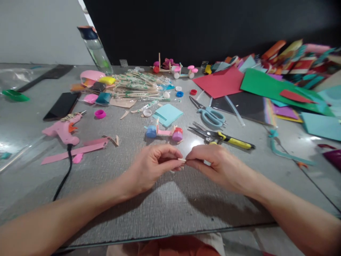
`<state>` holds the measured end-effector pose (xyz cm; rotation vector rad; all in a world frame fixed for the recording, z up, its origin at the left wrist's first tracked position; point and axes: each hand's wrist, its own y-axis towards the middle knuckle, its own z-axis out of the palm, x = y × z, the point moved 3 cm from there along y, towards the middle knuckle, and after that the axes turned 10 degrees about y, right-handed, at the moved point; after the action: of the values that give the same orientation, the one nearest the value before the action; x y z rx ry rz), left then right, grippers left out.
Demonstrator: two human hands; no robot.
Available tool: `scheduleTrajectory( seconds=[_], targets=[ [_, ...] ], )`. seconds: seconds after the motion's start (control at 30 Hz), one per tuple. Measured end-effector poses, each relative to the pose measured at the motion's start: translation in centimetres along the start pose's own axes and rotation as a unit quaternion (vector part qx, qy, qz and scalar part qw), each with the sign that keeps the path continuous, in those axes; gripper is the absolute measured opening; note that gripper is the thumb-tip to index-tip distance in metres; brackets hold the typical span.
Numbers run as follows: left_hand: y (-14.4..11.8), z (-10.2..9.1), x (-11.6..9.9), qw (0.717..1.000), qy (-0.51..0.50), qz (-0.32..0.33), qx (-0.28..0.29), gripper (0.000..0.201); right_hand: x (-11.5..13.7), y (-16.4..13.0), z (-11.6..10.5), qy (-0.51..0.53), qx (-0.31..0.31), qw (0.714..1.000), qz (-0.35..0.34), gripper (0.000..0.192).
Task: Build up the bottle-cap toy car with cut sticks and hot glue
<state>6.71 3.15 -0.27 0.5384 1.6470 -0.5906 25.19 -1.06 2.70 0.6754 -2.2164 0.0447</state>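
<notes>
Stick piece [182, 160]: a short, pale wooden sliver, only its tip visible between my two hands. My left hand [153, 165] pinches one end, fingertips closed on it; my right hand [213, 164] pinches the other end, thumb and forefinger clamped likewise. I hold it just above the worktop [165, 202], close to my body, apparently so both grips brace it from opposite sides. A small cart of sticks and bottle caps [164, 132] sits just beyond my hands. Yellow-handled cutters [226, 139] and blue scissors [211, 116] lie near my right hand; a pink glue gun [63, 128] lies well apart on my left.
</notes>
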Motion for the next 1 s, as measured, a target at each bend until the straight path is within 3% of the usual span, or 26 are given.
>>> scheduleTrajectory(
  seconds=[0.13, 0.4, 0.63, 0.93, 1.0],
  targets=[
    [0.1, -0.4, -0.3, 0.999, -0.003, -0.021, 0.034, 0.017, 0.2, -0.2, -0.5, -0.001, -0.002, 1.0, -0.002, 0.021],
    [0.0, 0.0, -0.6, 0.987, 0.135, -0.012, 0.089, 0.021, 0.0, -0.2, 0.0, -0.068, 0.04, 0.997, -0.016, 0.026],
    [0.1, 0.1, -0.4, 0.984, 0.149, -0.011, 0.095, 0.021, 0.1, 0.1, -0.2, -0.06, 0.057, 0.997, -0.003, 0.025],
    [0.9, -0.1, -1.0, 0.933, 0.343, 0.082, 0.075, 0.026, -0.7, 1.1, 0.4, -0.132, 0.067, 0.989, -0.023, 0.02],
    [1.1, -0.2, -0.9, 0.936, 0.338, 0.078, 0.052, 0.027, -0.6, 1.3, 0.2, -0.141, 0.044, 0.988, -0.043, 0.018]
  ],
)
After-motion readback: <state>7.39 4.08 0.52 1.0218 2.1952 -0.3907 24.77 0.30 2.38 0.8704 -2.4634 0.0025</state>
